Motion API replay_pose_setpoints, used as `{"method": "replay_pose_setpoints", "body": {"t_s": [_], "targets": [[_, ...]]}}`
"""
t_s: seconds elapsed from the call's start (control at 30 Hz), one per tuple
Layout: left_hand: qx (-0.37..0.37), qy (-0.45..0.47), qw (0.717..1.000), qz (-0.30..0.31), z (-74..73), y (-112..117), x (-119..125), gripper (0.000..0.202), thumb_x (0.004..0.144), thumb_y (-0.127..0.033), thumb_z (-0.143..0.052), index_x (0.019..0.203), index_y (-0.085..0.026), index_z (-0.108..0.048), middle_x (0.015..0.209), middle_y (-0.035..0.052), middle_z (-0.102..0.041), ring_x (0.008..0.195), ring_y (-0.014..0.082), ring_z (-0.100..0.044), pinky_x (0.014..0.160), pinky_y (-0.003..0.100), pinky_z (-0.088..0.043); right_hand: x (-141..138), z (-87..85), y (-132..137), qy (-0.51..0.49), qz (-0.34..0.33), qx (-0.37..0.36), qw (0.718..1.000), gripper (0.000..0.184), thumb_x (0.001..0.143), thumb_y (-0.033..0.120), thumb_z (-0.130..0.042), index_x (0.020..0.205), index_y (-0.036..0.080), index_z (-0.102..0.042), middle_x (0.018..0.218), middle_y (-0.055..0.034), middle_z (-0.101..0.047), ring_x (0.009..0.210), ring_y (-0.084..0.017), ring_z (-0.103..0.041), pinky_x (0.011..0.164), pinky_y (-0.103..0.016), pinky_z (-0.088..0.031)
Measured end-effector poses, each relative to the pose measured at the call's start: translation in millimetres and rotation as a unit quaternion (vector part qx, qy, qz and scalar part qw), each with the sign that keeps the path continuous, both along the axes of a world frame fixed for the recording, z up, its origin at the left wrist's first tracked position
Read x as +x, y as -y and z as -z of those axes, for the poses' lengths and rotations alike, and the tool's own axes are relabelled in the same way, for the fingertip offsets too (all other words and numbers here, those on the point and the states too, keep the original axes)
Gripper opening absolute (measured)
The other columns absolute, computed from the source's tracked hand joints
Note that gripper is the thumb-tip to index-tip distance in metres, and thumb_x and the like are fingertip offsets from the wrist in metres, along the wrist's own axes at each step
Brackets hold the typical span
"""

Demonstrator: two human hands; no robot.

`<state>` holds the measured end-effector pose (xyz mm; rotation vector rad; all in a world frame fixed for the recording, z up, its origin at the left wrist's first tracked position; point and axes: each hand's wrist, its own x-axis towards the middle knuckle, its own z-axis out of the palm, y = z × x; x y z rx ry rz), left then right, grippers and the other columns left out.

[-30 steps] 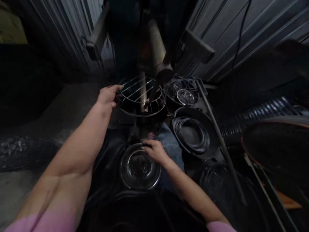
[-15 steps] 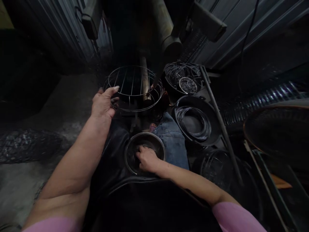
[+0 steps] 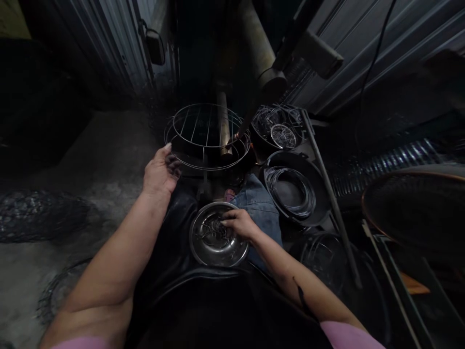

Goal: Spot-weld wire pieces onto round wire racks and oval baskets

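- On the concrete floor (image 3: 105, 150), well left of the left grip (image 3: 162, 170), lies a heap of dark wire mesh (image 3: 39, 215).
- The left grip is released, its fingers spread, just beside the lower ring of a round wire frame (image 3: 205, 168); whether they touch it is hard to tell.
- Below and right of the left grip, a stainless steel bowl (image 3: 218, 259) holds loose wire pieces (image 3: 209, 232).
- The right grip (image 3: 240, 224) curves over the bowl's far side, fingertips at the wire pieces; whether it pinches any cannot be told. Light fingertip work seems best for such thin, tangled wire.
- Right of the right grip are folded denim (image 3: 259, 206), a black pan (image 3: 290, 156) holding coiled wire (image 3: 288, 191), and a long metal rod (image 3: 330, 194).
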<state>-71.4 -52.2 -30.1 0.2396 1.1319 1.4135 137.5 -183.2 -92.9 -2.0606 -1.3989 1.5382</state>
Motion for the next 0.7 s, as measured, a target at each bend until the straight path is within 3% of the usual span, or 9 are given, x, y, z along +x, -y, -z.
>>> {"method": "replay_pose_setpoints", "body": {"t_s": [0.17,0.3,0.53,0.7], "targets": [[-0.018,0.011,1.000,0.006,-0.2,4.6,-1.0,0.026,0.058,-0.032,-0.076,0.073,-0.021,-0.058,0.072,-0.0002,-0.058,0.058,0.0118,-0.055,0.046,0.023,-0.037,-1.4,-9.3,2.9,-0.126,0.103,-0.028,0.986,0.005,0.069,0.012,-0.065,0.074,0.013,-0.065,0.043,0.0046,-0.054,0.035,-0.008,-0.050,0.031,-0.017,-0.032],[-0.020,0.011,1.000,0.003,-2.7,4.9,-0.6,0.023,0.060,-0.031,-0.074,0.073,-0.020,-0.058,0.072,-0.0002,-0.059,0.057,0.0114,-0.055,0.045,0.023,-0.037,1.3,-9.9,4.6,-0.233,0.203,-0.057,0.949,0.016,0.055,0.013,-0.073,0.067,0.013,-0.062,0.043,0.0035,-0.056,0.031,-0.009,-0.049,0.027,-0.016,-0.026],[-0.024,0.008,1.000,0.013,-7.4,6.6,3.5,0.021,0.062,-0.029,-0.072,0.072,-0.020,-0.056,0.072,-0.0005,-0.058,0.056,0.0106,-0.054,0.046,0.023,-0.038,5.7,-8.9,12.4,-0.258,0.225,-0.042,0.939,0.023,0.053,0.018,-0.076,0.072,0.013,-0.064,0.048,0.0018,-0.061,0.035,-0.012,-0.056,0.028,-0.016,-0.030],[-0.021,0.008,1.000,0.016,-7.7,4.4,5.2,0.025,0.062,-0.032,-0.073,0.073,-0.020,-0.055,0.073,0.0000,-0.058,0.056,0.0109,-0.054,0.047,0.023,-0.039,6.7,-11.4,14.8,-0.221,0.225,-0.029,0.949,0.019,0.051,0.014,-0.074,0.067,0.012,-0.065,0.041,0.0034,-0.056,0.031,-0.008,-0.049,0.029,-0.016,-0.028]]}}
